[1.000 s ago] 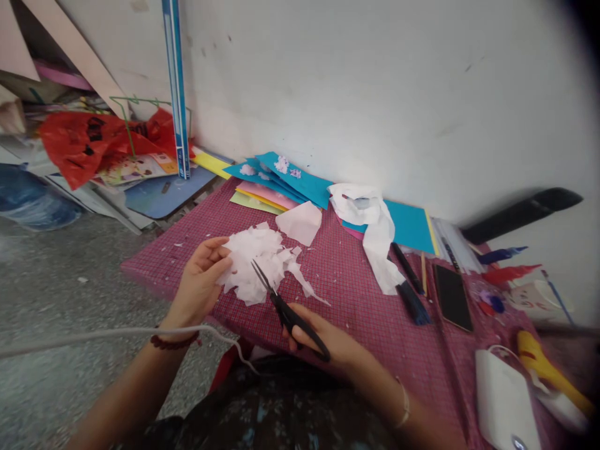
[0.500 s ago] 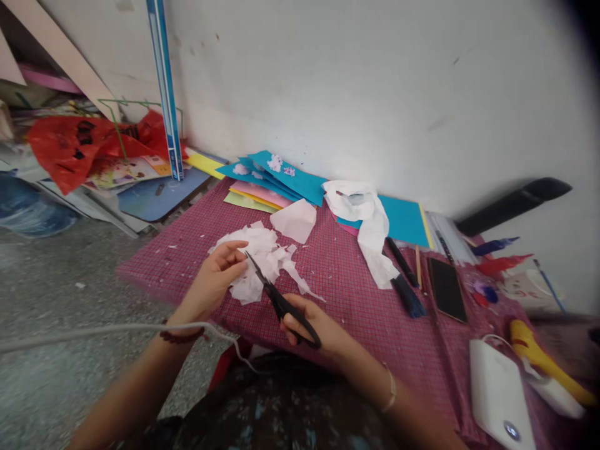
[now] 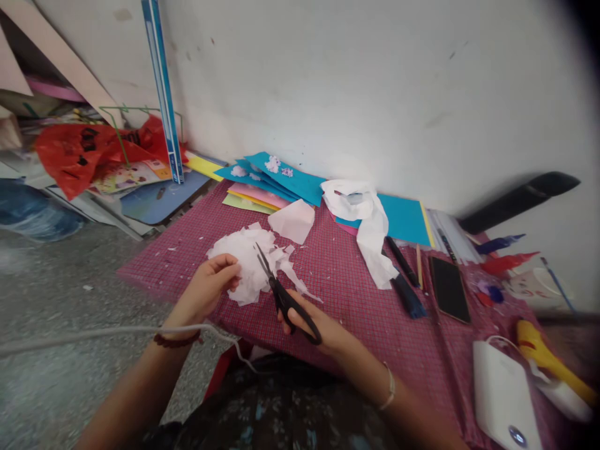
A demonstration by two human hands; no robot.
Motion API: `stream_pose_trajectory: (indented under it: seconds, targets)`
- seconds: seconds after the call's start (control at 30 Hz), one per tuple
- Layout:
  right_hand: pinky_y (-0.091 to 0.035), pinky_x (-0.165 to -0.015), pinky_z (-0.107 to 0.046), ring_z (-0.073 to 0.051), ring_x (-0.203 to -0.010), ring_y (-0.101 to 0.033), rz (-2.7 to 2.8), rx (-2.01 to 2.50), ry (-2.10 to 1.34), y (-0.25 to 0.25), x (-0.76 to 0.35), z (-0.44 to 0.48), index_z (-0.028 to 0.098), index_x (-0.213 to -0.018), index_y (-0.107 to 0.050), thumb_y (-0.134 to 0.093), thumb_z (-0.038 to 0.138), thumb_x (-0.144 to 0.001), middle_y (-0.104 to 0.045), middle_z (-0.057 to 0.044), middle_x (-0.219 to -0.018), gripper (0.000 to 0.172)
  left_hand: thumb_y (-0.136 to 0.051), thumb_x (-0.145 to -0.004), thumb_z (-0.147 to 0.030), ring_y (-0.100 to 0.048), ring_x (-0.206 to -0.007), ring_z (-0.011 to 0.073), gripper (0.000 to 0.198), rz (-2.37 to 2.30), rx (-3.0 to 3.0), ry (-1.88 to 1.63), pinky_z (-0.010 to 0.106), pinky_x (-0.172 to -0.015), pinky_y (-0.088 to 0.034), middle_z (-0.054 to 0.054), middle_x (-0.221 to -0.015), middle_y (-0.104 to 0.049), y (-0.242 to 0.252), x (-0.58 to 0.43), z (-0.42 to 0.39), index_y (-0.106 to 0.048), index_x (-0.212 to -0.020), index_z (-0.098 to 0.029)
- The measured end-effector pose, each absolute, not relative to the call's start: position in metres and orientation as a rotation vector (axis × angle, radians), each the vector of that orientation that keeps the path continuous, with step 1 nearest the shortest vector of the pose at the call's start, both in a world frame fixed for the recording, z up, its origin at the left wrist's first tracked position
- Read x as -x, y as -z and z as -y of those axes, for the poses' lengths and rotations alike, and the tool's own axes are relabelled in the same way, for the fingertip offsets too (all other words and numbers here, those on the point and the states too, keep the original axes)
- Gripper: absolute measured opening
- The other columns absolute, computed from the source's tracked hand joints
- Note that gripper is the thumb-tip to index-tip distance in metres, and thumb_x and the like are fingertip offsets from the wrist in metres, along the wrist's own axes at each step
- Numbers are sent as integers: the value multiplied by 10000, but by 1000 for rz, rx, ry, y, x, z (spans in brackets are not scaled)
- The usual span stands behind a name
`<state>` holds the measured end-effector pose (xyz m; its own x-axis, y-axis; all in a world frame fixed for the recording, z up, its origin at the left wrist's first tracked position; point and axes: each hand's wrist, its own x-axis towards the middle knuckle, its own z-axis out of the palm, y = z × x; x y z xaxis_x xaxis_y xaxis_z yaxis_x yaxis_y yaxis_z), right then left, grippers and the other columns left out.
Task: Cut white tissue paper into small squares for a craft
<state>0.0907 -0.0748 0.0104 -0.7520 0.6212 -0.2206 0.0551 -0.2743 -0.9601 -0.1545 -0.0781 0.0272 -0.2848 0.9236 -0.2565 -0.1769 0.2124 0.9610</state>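
Red-checked tablecloth (image 3: pixel 365 312) under both grips, likely there to catch scraps. White paper scrap pile (image 3: pixel 247 247) just past the left hand (image 3: pixel 210 284), under the blade tips, probably kept central for short reach. Right hand (image 3: pixel 325 324) clamped round handles of black-handled scissors (image 3: pixel 280 296), presumably to work the blades, which sit slightly apart, pointing away from that grip. Left thumb and forefinger close together; can't tell if paper's pinched.

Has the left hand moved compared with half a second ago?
Yes: the left hand has drawn slightly back and leftward, judged against the loose white sheet lying flat.
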Motion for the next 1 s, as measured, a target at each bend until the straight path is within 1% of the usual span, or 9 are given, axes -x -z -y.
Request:
stream_pose_trajectory:
  seconds: [0.07, 0.17, 0.33, 0.47, 0.63, 0.73, 0.83, 0.93, 1.0]
  targets:
    - [-374, -651, -291, -145, -739, -482, 1656, 792, -2078, -12, -95, 75, 176, -1158, -527, -561, 779, -813, -523, 1, -802, 696, -811, -564, -307, -500, -431, 82, 298, -1437, -730, -1384, 194, -444, -401, -46, -538, -562, -32, 156, 75, -584, -699, -169]
    - [-383, -684, -302, -148, -754, -462, 1745, 787, -2060, -13, -99, 76, 178, -1232, -519, -577, 762, -820, -510, -4, -849, 717, -801, -567, -296, -489, -435, 79, 272, -1448, -779, -1415, 191, -451, -395, -48, -536, -549, -39, 159, 73, -588, -682, -172]
    - [-364, -662, -284, -128, -731, -434, 1759, 786, -2106, -14, -96, 75, 193, -1210, -537, -643, 706, -812, -484, 9, -859, 657, -761, -640, -294, -472, -454, 91, 178, -1442, -1095, -1107, 195, -465, -372, -29, -517, -543, -44, 166, 74, -631, -638, -173]
    - [-356, -599, -263, -106, -640, -425, 1651, 807, -2147, -9, -88, 74, 186, -1200, -552, -688, 686, -783, -468, 39, -771, 665, -739, -669, -315, -465, -459, 102, 178, -1447, -1194, -949, 197, -467, -359, -26, -514, -535, -42, 172, 71, -637, -627, -176]
    - [-311, -497, -235, -78, -518, -399, 1636, 883, -2135, -4, -84, 74, 184, -1122, -562, -670, 718, -772, -478, 60, -694, 648, -725, -674, -312, -443, -456, 104, 163, -1490, -1251, -941, 191, -448, -323, -24, -515, -525, -41, 174, 67, -642, -634, -177]
    - [-366, -551, -245, -102, -599, -471, 1670, 759, -2161, -2, -87, 72, 179, -1082, -549, -605, 780, -777, -521, 38, -710, 676, -711, -662, -315, -445, -470, 112, 160, -1551, -1290, -946, 199, -458, -323, -15, -519, -525, -43, 172, 65, -637, -615, -181]
    - [-442, -656, -282, -134, -707, -539, 1608, 580, -2237, 0, -98, 72, 167, -1044, -567, -560, 830, -763, -581, -13, -812, 720, -703, -651, -306, -442, -490, 121, 150, -1610, -1364, -967, 211, -476, -318, -13, -532, -526, -43, 171, 62, -622, -605, -188]
    - [-450, -685, -305, -152, -728, -552, 1469, 534, -2258, 3, -119, 75, 178, -1146, -593, -534, 822, -793, -596, -42, -883, 737, -705, -665, -276, -492, -560, 152, 97, -1699, -1445, -1068, 236, -533, -362, 7, -606, -579, -40, 172, 59, -649, -664, -197]
    - [-436, -675, -311, -154, -702, -538, 1327, 565, -2238, 7, -138, 80, 194, -1236, -586, -527, 820, -795, -587, -44, -884, 768, -726, -657, -234, -569, -700, 203, 126, -1798, -1548, -1169, 271, -640, -427, 43, -755, -651, -37, 172, 56, -697, -778, -209]
